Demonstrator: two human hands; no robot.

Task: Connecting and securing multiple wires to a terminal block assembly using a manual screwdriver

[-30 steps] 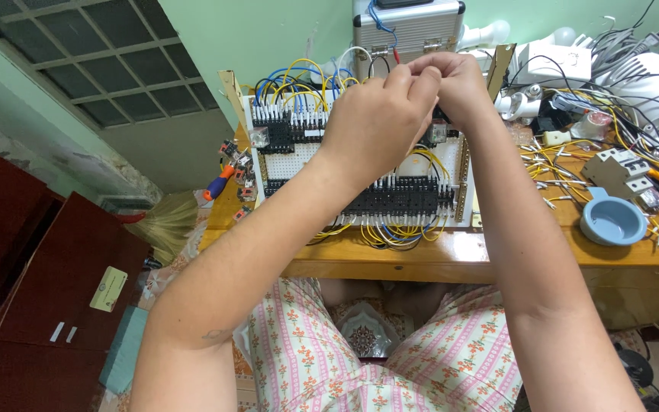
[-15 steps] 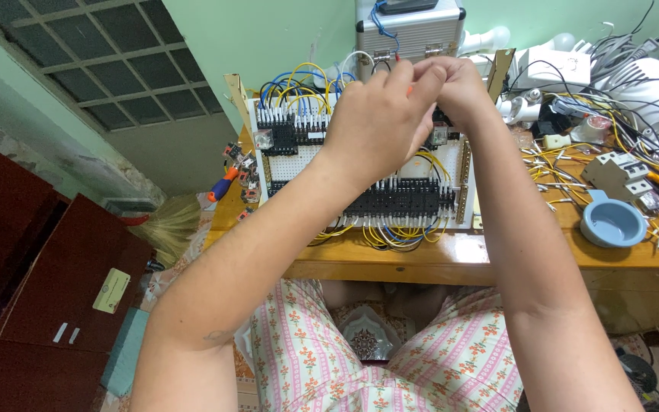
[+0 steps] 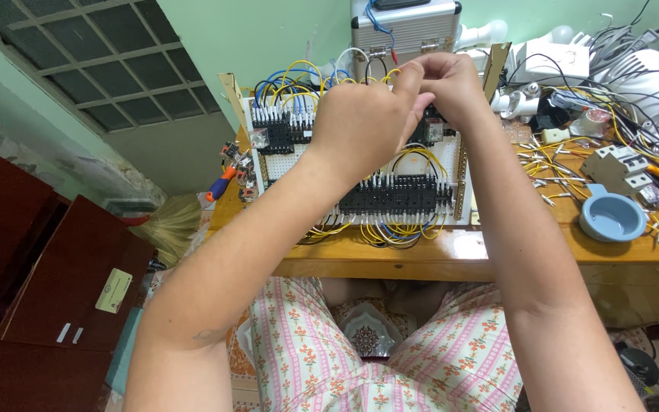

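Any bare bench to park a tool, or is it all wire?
Bare strip of wooden bench along the front edge, between the wiring board and blue dish. Right of the board is crowded: wire offcuts, breaker, cables.

I see a white perforated wiring panel (image 3: 360, 172) standing propped up, leaning back at the rear of the wooden worktop (image 3: 497, 255). A long black terminal strip (image 3: 394, 197) runs across its lower part, with yellow, blue and white wire loops hanging below it. More black relay blocks (image 3: 280, 128) sit at its upper left, under arching blue and yellow wires (image 3: 291, 80). My left hand (image 3: 364, 122) and right hand (image 3: 451, 88) meet in front of its upper edge, fingertips pinched together on a thin wire end I cannot make out clearly.
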